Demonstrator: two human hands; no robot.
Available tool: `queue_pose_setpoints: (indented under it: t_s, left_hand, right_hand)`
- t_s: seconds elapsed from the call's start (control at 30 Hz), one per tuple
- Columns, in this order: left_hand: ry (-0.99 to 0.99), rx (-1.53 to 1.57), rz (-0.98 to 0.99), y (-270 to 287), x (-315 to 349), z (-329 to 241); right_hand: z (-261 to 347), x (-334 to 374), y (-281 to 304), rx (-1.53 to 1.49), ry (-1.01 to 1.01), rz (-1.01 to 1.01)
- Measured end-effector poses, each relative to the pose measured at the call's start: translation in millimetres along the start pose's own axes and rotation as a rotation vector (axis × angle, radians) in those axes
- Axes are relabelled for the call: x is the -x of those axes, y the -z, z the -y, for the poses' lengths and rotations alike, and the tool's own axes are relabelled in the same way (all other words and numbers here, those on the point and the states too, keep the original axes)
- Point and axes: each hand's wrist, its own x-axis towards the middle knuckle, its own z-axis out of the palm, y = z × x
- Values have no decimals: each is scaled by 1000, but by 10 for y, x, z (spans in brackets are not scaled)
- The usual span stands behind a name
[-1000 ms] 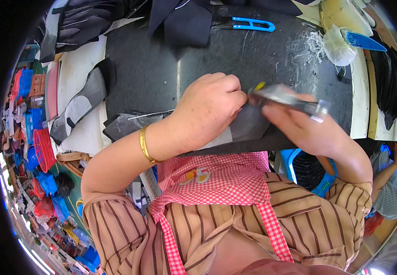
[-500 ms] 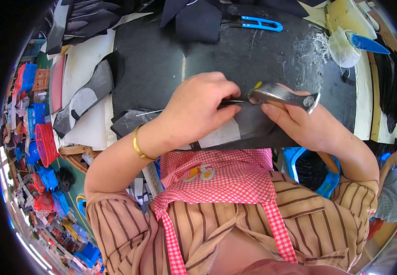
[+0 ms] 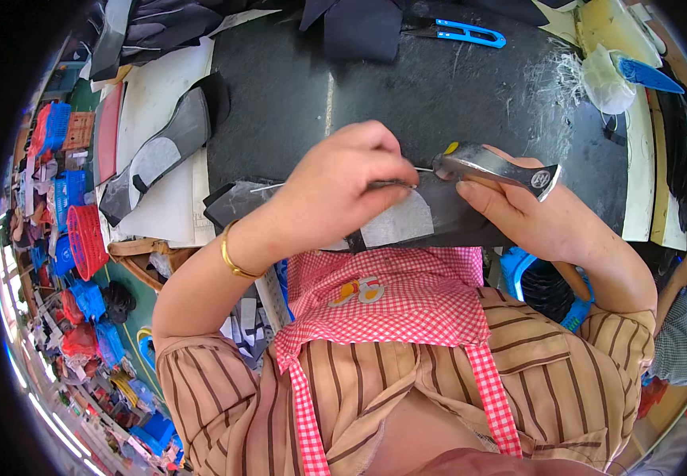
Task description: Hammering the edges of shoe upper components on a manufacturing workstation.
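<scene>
My left hand [image 3: 347,174] is closed, thumb and fingers pinching the edge of a dark shoe-upper piece [image 3: 236,202] that lies along the near side of the black work board [image 3: 280,103]. A pale grey patch [image 3: 399,222] is on this piece, below my fingers. A thin white cord [image 3: 423,169] shows between my fingertips and the hammer. In my right hand [image 3: 510,206] is a hammer [image 3: 502,169], its steel head held close in my fingers. The small end of the head sits at the board, just right of my left fingertips. Part of its wooden handle shows below my wrist.
Blue thread snips [image 3: 470,33] lie at the far side. At far right stands a glue-smeared pot [image 3: 607,83] with a blue-handled tool [image 3: 651,75]. Another grey upper piece [image 3: 157,155] rests on the left. Dark pieces [image 3: 363,30] are stacked at the back. Right, another person [image 3: 685,325] sits.
My left hand's fingertips have lifted slightly from the folded edge, and more white cord shows beside the hammer. The hammer stays near the same spot. The whole view has shifted a little.
</scene>
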Motion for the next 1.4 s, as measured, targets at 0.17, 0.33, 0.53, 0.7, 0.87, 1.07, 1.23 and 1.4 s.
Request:
queue_pose_setpoints:
  t_s: [0.17,0.33,0.53,0.7,0.87,1.07,1.23,1.4]
  left_hand:
    - [-343,-375,60,-23,100,33]
    - [-389,-285,110,71,126,62]
    - [-141,-158,-40,-12,193,26]
    - [-178,-265,-32,-57,200,46]
    - [-315,-413,-104,-94,204,37]
    - [-319,-460,-134,-112,246,45]
    - [-222,-311,-122,-18,241,67]
    - [-149,-204,-39,49,324,71]
  right_hand:
    - [-34,62,-70,-23,-35,-27]
    - [-54,72,-76,-4,30,-41]
    - [-44,86,-87,-1,47,-47]
    - [-35,39,-44,5,90,-50]
    - [176,91,-24,-84,-39,-44]
    - [193,-34,-1,-94,1,-86]
    - [174,-32,-165,-77,-54,52]
    - [90,-46,-195,-31,-7,-15]
